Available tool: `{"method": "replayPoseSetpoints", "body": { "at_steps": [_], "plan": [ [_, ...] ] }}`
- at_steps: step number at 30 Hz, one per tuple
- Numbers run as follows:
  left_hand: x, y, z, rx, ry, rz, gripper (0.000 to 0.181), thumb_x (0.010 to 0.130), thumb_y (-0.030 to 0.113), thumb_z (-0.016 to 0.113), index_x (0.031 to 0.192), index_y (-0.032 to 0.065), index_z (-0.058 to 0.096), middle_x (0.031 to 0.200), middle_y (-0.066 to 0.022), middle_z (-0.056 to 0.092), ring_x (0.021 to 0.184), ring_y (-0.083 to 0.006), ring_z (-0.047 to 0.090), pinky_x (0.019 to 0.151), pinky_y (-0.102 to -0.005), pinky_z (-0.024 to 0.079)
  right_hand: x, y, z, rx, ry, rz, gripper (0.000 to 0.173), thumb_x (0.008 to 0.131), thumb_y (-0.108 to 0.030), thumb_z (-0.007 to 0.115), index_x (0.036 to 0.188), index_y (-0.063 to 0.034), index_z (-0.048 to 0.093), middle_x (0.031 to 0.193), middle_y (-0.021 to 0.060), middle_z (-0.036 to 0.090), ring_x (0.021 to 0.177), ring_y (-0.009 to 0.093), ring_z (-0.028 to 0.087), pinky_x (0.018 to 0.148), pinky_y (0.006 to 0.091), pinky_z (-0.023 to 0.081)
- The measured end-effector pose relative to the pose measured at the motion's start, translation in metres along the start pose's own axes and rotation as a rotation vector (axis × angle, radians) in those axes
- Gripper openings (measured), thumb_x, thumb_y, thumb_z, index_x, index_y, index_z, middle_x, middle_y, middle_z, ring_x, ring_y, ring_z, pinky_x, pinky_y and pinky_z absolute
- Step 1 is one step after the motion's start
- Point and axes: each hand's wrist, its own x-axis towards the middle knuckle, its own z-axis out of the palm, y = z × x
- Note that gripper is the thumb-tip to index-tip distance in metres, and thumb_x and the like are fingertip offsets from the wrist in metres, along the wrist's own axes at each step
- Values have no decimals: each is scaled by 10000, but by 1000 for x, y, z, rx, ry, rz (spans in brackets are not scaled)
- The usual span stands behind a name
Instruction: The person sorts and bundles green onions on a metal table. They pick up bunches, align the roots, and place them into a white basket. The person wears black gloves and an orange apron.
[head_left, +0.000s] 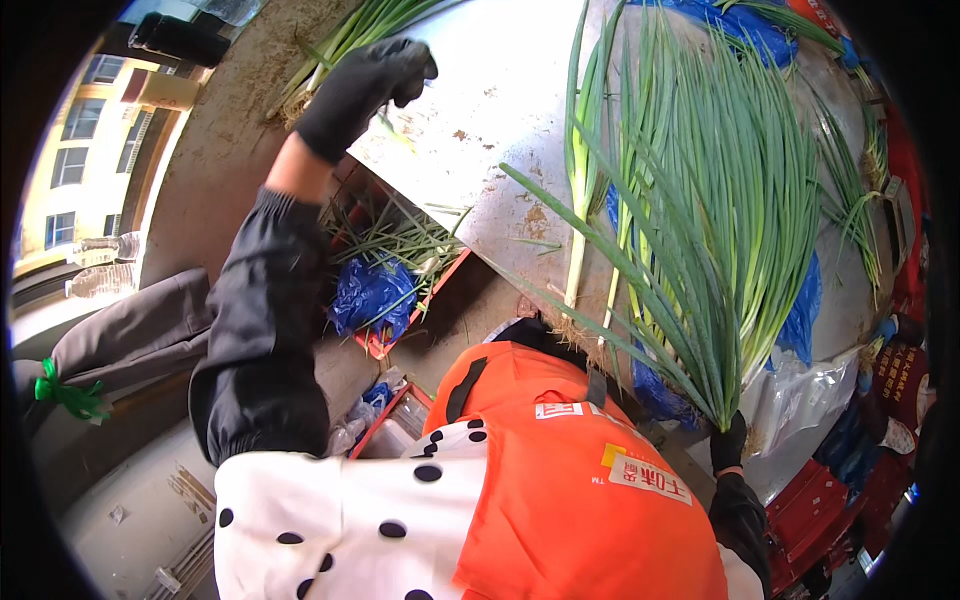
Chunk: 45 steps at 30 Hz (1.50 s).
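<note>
My right hand (727, 444), in a black glove, is low beside the apron and grips the gathered end of a few green onions (709, 345). Their leaves fan up and left over the metal table. Behind them a large row of green onions (720, 180) lies on blue plastic, partly hidden by the held leaves. A smaller bunch (581, 165) lies to its left, with rooted ends at the near edge. Over the left part of the metal table (517, 127), my gloved left hand (367, 90) has curled fingers. A blurred leaf scrap shows under it; whether it holds anything is unclear.
A red crate (442, 289) below the table's left corner holds leaf trimmings and a blue plastic bag (373, 296). More green onions (330, 64) lie at upper left. Clear bottles (105, 264) stand by the window. Another person (892, 382) is at the far right.
</note>
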Motion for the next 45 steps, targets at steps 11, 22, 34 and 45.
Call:
{"method": "replayPoseSetpoints", "body": {
  "at_steps": [11,22,34,45],
  "plan": [
    [-102,37,178,574,-293,366,141,783,63,592,917,56,634,963,-132,644,858,-316,644,751,-405,517,7,3,1,-8,15,-66,112,807,-72,608,907,-23,611,868,208,607,849,437,572,718,501,452],
    [-96,31,153,-38,-31,-249,128,917,139,560,897,51,650,749,-16,597,683,-97,522,636,-279,456,-4,5,5,-148,71,-61,149,785,-121,674,908,-43,642,863,189,634,837,412,598,714,485,475],
    [2,111,144,163,6,527,178,873,16,660,1049,37,645,892,-72,674,766,-156,633,691,-273,513,-4,3,9,-221,110,-112,185,738,-101,669,907,-44,619,816,165,598,803,385,564,708,493,439],
    [50,86,176,286,-53,514,86,877,40,593,866,6,671,728,-43,649,678,-134,621,645,-262,491,-3,-8,11,-246,198,-106,110,750,-82,635,853,-53,605,806,162,584,815,390,555,718,493,437]
  ]
}}
